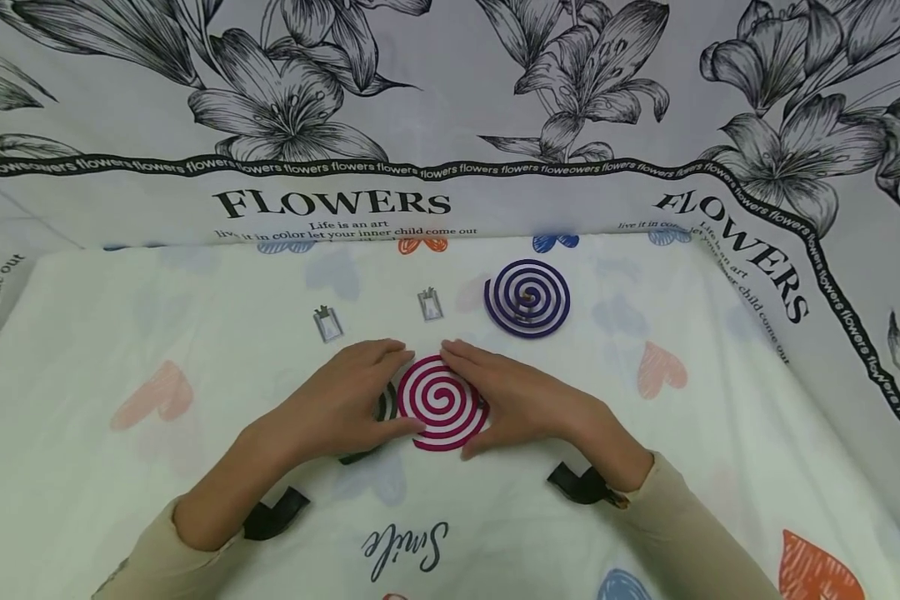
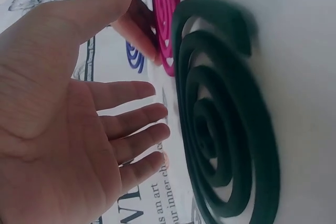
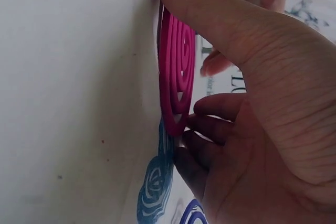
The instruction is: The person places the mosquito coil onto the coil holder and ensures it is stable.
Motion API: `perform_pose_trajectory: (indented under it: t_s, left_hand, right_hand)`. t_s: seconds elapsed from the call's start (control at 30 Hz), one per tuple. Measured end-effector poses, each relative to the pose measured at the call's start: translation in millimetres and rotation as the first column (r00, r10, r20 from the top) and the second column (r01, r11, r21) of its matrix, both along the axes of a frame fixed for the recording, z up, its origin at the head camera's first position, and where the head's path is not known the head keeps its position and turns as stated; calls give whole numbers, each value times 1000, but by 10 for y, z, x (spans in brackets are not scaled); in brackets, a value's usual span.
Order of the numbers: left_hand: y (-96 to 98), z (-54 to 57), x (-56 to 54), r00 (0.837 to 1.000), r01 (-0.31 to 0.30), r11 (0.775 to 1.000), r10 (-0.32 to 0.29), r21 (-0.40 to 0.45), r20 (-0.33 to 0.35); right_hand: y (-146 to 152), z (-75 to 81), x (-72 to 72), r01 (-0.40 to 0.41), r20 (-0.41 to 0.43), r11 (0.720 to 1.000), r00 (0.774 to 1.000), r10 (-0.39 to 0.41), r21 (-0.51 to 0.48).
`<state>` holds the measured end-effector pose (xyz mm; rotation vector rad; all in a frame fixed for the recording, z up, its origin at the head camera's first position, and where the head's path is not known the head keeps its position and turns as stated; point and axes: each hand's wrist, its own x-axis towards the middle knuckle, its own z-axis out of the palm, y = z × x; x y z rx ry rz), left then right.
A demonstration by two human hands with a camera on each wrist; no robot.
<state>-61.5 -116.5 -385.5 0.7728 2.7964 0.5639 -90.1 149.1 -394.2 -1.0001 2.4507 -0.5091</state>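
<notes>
we see the pink coil [image 1: 442, 398] between the two hands, nearer the right hand [image 1: 528, 400], whose bent fingers and thumb hold its right rim; we cannot tell whether it is raised off the cloth [image 1: 495, 517]. being round, it shows us no long axis. to its left, the left hand [image 1: 348, 396] spreads wide, holding nothing, above the dark green coil [image 2: 224, 145].

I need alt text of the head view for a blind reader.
A left hand and right hand flank a pink coil on a printed white cloth. The left hand partly covers a green coil; beyond lie two silvery pieces and a blue coil.
</notes>
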Motion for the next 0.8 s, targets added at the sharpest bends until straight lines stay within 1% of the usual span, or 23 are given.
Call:
perform_pose_trajectory:
  t_s: [0.13, 0.27, 0.4, 0.5, 0.63, 0.8]
  left_hand:
    - [-7, -22, 21, 1000, 15, 1000, -15, -11, 1]
    - [9, -25, 44, 1000, 2, 1000, -2, -29, 6]
    - [55, -18, 47, 1000, -2, 999, 3, -52, 11]
    - [78, -22, 42, 1000, 10, 997, -10, -71, 3]
    - [91, -39, 45, 1000, 22, 996, -22, -88, 1]
    - [114, -65, 50, 1000, 13, 994, -12, -110, 10]
  right_hand:
    - [0, -6, -1, -4, -8, 1000, 1000, 4, -4]
    - [17, 3, -10, -3, -4, 1000, 1000, 3, -17]
    - [47, 17, -22, 6, 15, 999, 1000, -6, -38]
    - [49, 9, -25, 10, 5, 999, 1000, -9, -49]
    - [36, -12, -19, 13, -15, 999, 1000, -14, -44]
    - [51, -22, -24, 19, -27, 1000, 999, -20, -18]
